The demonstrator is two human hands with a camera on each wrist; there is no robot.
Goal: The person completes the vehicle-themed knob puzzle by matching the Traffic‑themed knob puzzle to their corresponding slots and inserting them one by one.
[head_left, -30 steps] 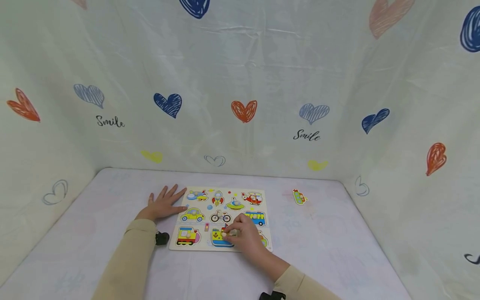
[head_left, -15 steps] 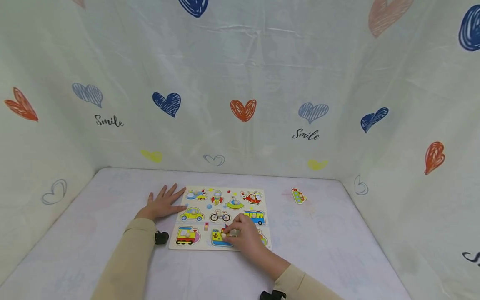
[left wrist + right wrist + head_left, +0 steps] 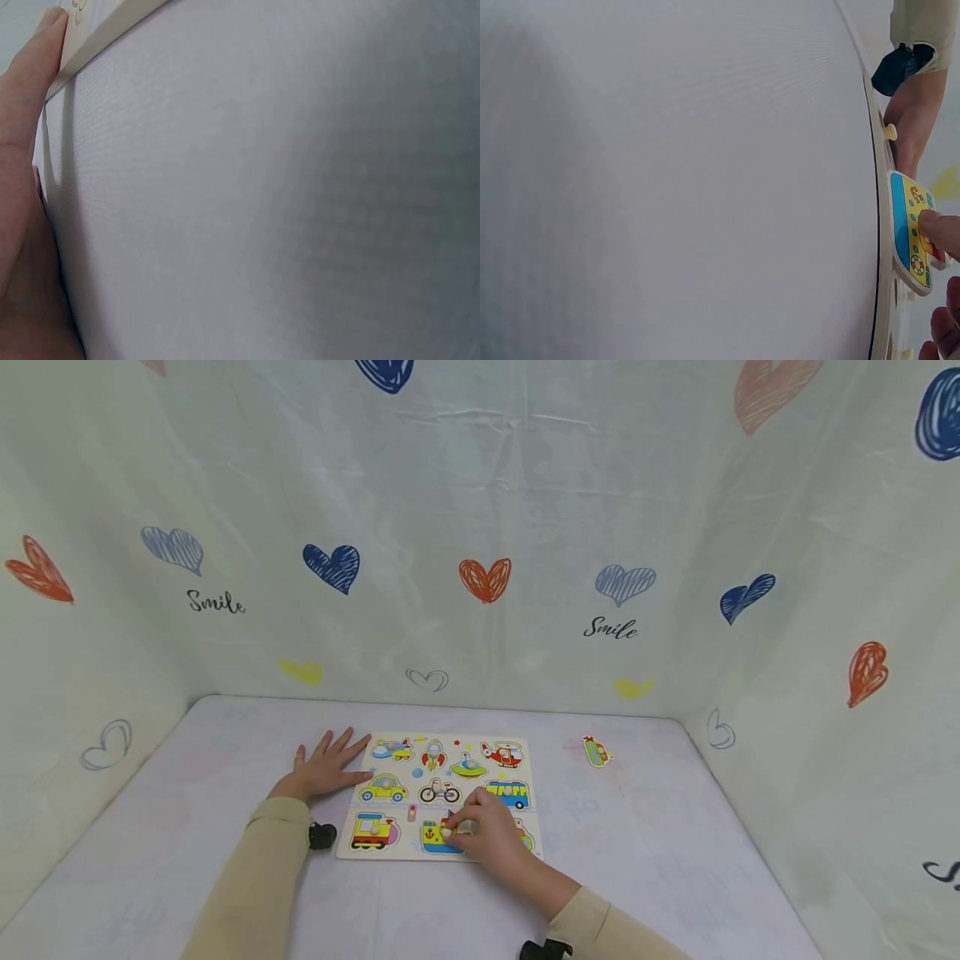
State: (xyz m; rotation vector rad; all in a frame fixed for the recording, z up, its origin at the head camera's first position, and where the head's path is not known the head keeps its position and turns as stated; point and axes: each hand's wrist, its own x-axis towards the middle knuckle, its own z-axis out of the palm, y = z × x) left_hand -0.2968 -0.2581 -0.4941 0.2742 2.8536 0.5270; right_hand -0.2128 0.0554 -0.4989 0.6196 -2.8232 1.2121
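A wooden peg puzzle board (image 3: 409,845) with vehicle pictures lies on the table. My right hand (image 3: 491,833) pinches the knob of the yellow and blue ship puzzle piece (image 3: 432,837) at the board's front middle. In the right wrist view, the ship's edge (image 3: 900,217) stands proud of the board, and the thumb (image 3: 939,229) lies over its face. At the board's left side my left hand (image 3: 322,771) lies flat with fingers spread, its thumb touching the board edge. The right hand partly covers the ship and a piece at the front right corner.
A green and yellow submarine-like puzzle piece (image 3: 597,752) lies on the table right of the board. Car (image 3: 383,787), bicycle (image 3: 439,791), bus (image 3: 510,794) and train (image 3: 373,832) are among the board's pictures. A heart-printed curtain (image 3: 405,627) surrounds the table.
Both hands keep almost the same position. The ship piece shows only a very slight shift under the right fingers, and the head view has drifted a little.
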